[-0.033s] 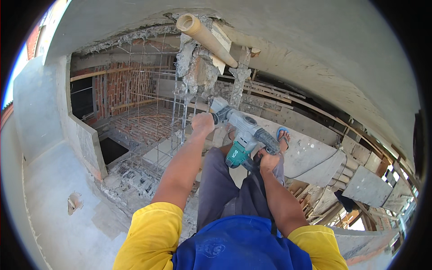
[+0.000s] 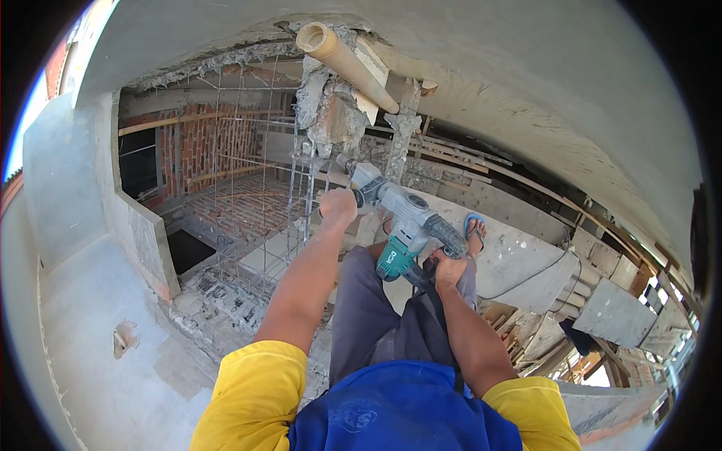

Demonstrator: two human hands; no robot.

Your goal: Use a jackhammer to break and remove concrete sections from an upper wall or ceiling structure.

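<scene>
A grey and teal demolition hammer (image 2: 402, 222) slants across the middle of the view, above my legs. My left hand (image 2: 338, 207) is closed round its side handle near the front. Round the rear handle my right hand (image 2: 449, 270) is closed, its fingers partly hidden. The tool's front end points up and left, toward the lower edge of a broken concrete column (image 2: 331, 124) that hangs from above. Whether the bit touches the concrete is too small to tell. Bare steel reinforcing bars (image 2: 308, 192) run down below the column, just beyond my left hand.
A tan plastic pipe (image 2: 353, 69) slopes beside the column. Thin upright rods and a brick wall (image 2: 218, 146) stand to the left, near a dark floor opening (image 2: 189, 250). My sandalled foot (image 2: 474, 229) rests on a grey slab (image 2: 519, 255), with a dark cable (image 2: 538, 270) and timber scraps to its right.
</scene>
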